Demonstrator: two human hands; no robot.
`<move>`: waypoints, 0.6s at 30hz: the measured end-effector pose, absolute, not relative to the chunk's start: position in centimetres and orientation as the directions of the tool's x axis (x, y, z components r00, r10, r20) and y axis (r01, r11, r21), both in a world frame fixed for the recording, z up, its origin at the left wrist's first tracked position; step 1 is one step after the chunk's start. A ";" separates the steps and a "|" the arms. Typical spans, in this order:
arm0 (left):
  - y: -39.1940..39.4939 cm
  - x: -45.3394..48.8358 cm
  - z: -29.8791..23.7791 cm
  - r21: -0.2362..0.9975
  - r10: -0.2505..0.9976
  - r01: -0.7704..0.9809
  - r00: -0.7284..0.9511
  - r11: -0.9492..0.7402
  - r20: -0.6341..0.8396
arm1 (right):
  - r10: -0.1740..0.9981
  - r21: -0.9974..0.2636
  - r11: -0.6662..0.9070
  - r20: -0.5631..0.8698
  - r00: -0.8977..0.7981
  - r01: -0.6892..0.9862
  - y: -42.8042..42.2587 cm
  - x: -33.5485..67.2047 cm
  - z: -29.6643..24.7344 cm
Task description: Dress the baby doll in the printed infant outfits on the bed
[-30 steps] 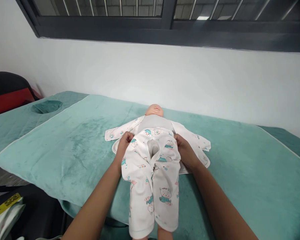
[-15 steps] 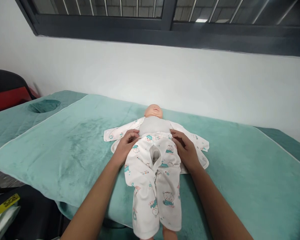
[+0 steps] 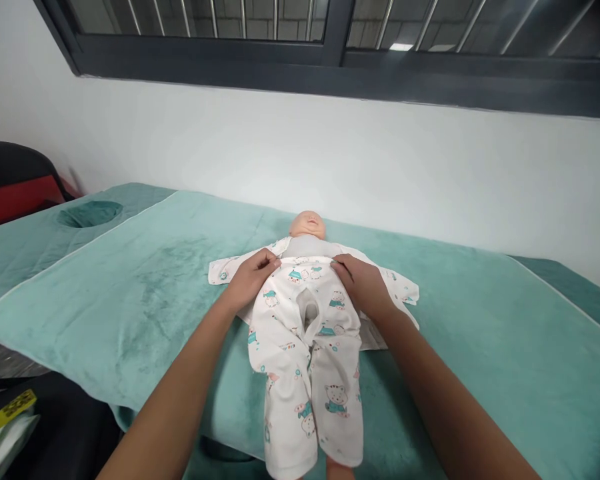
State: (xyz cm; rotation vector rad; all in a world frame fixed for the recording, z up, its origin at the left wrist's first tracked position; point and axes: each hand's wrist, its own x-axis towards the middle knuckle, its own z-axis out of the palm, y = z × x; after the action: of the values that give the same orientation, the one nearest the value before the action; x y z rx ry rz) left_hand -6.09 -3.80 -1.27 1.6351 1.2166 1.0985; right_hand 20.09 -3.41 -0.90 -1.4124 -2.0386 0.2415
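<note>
A baby doll point(image 3: 308, 225) lies on its back on the green bed cover, head toward the wall, feet toward me. It wears white printed baby trousers point(image 3: 336, 360) with an opening at the crotch. Pinched at the left end of their waistband is my left hand point(image 3: 254, 275), fingers closed. My right hand point(image 3: 364, 285) grips the waistband's right end, its fingers curled over the edge. Under the doll a white printed jacket point(image 3: 403, 287) lies spread, its sleeves stretched out to both sides. A strip of the doll's grey-white chest shows above the waistband.
The green cover point(image 3: 130, 293) drapes over a bed with a round face hole point(image 3: 91, 213) at the left. A black and red chair point(image 3: 20, 187) stands at far left. Lower left, a package with a yellow label point(image 3: 7, 413) rests on something black. Behind are a white wall and a barred window.
Both hands have moved up toward the doll's chest and inward, drawing the trousers' waistband higher. Less of the chest shows now.
</note>
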 end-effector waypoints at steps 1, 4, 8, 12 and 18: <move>-3.1 -5.9 -1.1 0.915 0.971 0.329 0.125 -0.233 0.203 | 0.907 -0.507 0.366 0.381 -0.178 0.780 -2.8 20.0 -0.7; -0.7 -5.0 -0.8 0.808 0.954 0.518 0.061 -0.282 0.294 | 0.953 -0.717 0.241 0.304 -0.018 0.654 -0.6 19.9 -0.9; 1.0 -3.6 -1.6 0.712 0.944 0.650 0.027 -0.266 0.328 | 0.980 -0.883 0.153 0.195 0.048 0.443 1.0 20.0 -2.5; 0.5 -3.1 -2.9 0.752 0.944 0.609 -0.017 -0.252 0.330 | 0.984 -0.923 0.138 0.170 0.058 0.359 0.5 20.1 -3.7; -0.1 -3.4 -3.0 0.786 0.940 0.539 0.033 -0.304 0.341 | 0.953 -0.880 0.275 0.303 0.013 0.387 -0.1 19.4 -2.2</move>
State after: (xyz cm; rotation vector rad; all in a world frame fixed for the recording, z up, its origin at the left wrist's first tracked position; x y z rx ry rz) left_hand -3.43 -0.12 -2.99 1.8720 1.4929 1.1944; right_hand 19.36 -0.13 -2.17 -1.2812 -1.5557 0.7186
